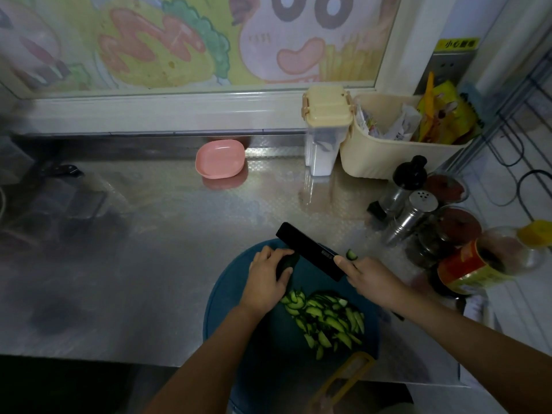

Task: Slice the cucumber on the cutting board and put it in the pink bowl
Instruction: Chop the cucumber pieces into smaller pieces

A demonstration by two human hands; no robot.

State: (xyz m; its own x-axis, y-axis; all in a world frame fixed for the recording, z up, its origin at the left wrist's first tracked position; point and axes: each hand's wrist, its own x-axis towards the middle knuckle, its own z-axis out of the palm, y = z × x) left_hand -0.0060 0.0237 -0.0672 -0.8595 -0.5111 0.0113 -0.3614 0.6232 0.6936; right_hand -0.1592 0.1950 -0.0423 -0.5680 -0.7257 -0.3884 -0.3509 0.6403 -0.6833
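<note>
The shiny patterned steel desk [149, 234] carries a round dark teal cutting board [277, 360] at its near edge. A shallow pink plastic bowl [220, 159] stands well apart at the desk's far edge. Over the board's far part a broad black rectangular knife [310, 251] is gripped by the right hand [370, 279], forefinger laid along the blade, just beside the left hand [265, 279], whose curled fingers hold the dark green uncut cucumber end [287, 264]. A heap of pale green cucumber slices [328, 318] lies mid-board, and one stray slice [351, 254] sits near the board's far right rim.
</note>
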